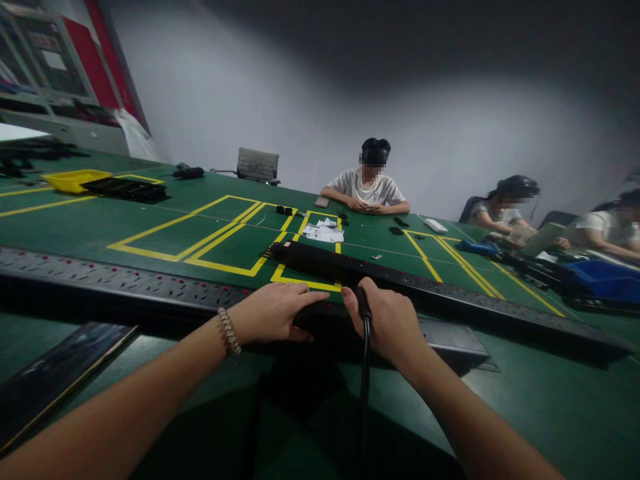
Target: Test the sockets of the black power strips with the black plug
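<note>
A long black bar [125, 283] with slots and rows of red dots, like a power strip, crosses the table in front of me. My left hand [275, 310] grips it near its right end, thumb on the near side and fingers over the top. My right hand [390, 317] is closed around the end of a black cable [367, 360], close to that end of the bar. The cable hangs down towards me. Whether its tip touches the bar is hidden by my fingers. A second long black bar [425, 285] lies just beyond my hands.
A grey metal-looking piece [455, 340] lies right of my right hand, a dark flat panel [55, 380] at lower left. Yellow tray [67, 180], black tray [125, 189], white papers [324, 231] and blue bin [605, 280] stand farther off. Several people sit across the green table [210, 230].
</note>
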`<state>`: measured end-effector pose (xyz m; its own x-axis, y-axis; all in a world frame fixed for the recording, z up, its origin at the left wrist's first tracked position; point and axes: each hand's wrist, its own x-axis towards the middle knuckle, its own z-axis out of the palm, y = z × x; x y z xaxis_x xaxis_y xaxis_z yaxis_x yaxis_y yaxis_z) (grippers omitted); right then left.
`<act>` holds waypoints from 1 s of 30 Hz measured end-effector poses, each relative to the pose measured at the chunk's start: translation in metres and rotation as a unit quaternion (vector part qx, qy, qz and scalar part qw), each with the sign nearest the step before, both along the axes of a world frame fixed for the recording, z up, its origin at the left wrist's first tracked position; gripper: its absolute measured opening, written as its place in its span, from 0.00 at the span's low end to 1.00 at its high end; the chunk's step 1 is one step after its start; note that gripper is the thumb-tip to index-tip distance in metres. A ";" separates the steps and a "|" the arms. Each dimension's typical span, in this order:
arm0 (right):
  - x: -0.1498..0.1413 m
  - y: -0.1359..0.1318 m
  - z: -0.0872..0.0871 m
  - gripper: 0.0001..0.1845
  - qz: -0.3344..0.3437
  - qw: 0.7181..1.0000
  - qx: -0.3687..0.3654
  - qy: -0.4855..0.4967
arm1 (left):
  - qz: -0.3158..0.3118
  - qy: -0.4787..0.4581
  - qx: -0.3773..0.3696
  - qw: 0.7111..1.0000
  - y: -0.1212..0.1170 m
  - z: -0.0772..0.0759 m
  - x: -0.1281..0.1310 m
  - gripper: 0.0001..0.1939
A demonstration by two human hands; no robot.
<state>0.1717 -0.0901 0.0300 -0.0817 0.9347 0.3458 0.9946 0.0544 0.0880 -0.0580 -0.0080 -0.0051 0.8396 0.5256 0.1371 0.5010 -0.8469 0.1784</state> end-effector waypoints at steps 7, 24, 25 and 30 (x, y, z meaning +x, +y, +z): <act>0.011 0.008 -0.004 0.25 -0.002 1.000 -0.002 0.022 | 0.050 0.006 -0.045 0.998 0.004 0.010 -0.026 0.37; -0.017 0.007 -0.019 0.25 0.031 0.995 -0.090 -0.005 | 0.002 -0.048 0.021 0.999 -0.012 -0.005 0.002 0.38; -0.018 0.007 -0.019 0.25 0.031 0.995 -0.091 -0.010 | 0.003 -0.050 0.020 0.999 -0.012 -0.005 0.002 0.38; -0.023 0.005 -0.017 0.24 0.032 0.996 -0.078 -0.032 | 0.005 -0.051 0.023 0.998 -0.013 -0.005 0.003 0.37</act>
<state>0.1484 -0.0854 0.0127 -0.1604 0.9688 0.1891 0.9813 0.1358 0.1363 -0.0555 -0.0210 -0.0103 0.8153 0.5244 0.2456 0.4903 -0.8508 0.1889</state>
